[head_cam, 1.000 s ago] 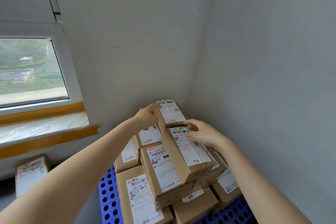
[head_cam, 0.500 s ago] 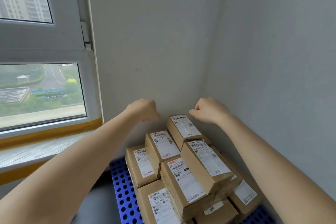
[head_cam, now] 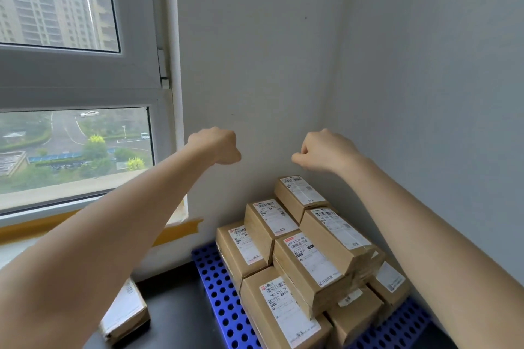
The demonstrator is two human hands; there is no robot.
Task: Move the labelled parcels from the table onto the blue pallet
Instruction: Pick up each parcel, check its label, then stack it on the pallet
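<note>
Most parcels (head_cam: 309,258) already sit stacked on the blue pallet (head_cam: 218,300) in the corner. One parcel on the table (head_cam: 124,312) at lower left is yet to go. Left hand (head_cam: 217,149) and right hand (head_cam: 323,153) hang above the stack, fingers curled, holding nothing.

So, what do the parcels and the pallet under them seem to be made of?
Parcels: brown cardboard, matte, with white paper labels, taped. Blue pallet: probably moulded plastic, slightly glossy, judging by its even colour and regular round holes.
</note>
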